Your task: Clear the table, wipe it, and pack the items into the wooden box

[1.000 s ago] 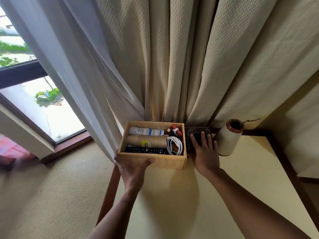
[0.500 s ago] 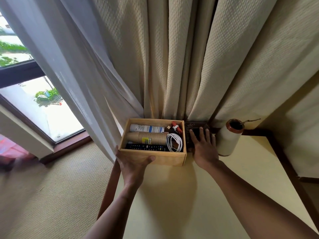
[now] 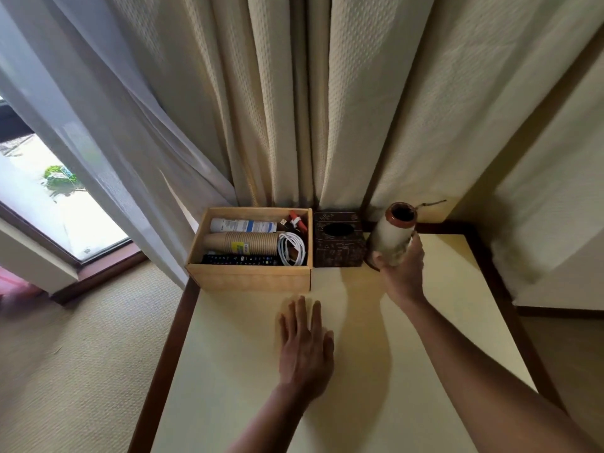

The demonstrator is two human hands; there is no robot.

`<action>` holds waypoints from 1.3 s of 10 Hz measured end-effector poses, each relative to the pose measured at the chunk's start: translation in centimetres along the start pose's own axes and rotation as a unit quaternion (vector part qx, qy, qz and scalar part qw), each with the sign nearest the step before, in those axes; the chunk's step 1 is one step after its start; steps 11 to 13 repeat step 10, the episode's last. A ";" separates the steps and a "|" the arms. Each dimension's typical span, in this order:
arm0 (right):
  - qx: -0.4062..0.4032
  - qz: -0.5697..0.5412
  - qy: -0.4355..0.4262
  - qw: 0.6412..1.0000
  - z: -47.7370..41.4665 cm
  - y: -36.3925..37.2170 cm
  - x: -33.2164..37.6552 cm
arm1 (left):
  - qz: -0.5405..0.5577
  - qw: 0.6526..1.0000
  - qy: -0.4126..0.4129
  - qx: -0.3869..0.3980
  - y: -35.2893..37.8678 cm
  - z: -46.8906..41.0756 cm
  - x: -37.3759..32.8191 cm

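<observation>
Cream tabletop (image 3: 441,289) meets heavy curtains (image 3: 376,125); the right hand (image 3: 403,273) wraps its fingers round the vase (image 3: 394,237), while the left hand (image 3: 305,351) lies flat, fingers straight. Best set it upright, just right of the tissue box (image 3: 338,246).

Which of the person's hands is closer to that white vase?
Right. The right hand grips the vase low on its side; the left hand is spread over the table, well apart.

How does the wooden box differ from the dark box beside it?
The wooden box is pale, wider and open-topped, holding items; the dark box is smaller, patterned, closed on top except an oval hole. Both stand side by side at the far edge of the table.
</observation>
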State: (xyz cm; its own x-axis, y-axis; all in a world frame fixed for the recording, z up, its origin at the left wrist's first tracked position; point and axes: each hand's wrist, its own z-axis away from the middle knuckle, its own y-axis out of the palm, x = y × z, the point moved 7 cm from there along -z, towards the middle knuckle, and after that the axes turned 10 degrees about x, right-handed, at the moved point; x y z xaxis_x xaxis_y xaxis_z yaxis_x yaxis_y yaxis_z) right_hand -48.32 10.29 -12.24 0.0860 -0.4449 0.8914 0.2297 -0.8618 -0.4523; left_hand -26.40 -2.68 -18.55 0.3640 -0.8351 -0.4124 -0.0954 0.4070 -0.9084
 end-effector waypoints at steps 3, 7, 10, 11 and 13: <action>0.074 -0.023 -0.034 0.996 -5.7 -0.1 -1.8 | -0.084 0.995 0.000 0.053 2.4 -0.7 -0.4; 0.113 -0.040 -0.051 0.991 -8.0 1.2 -0.9 | -0.104 0.991 -0.007 0.089 2.7 -0.9 -0.5; 0.125 0.155 0.029 0.980 -1.9 -0.2 -2.1 | -0.072 0.990 -0.024 0.115 1.9 -1.0 -0.6; 0.125 0.155 0.029 0.980 -1.9 -0.2 -2.1 | -0.072 0.990 -0.024 0.115 1.9 -1.0 -0.6; 0.125 0.155 0.029 0.980 -1.9 -0.2 -2.1 | -0.072 0.990 -0.024 0.115 1.9 -1.0 -0.6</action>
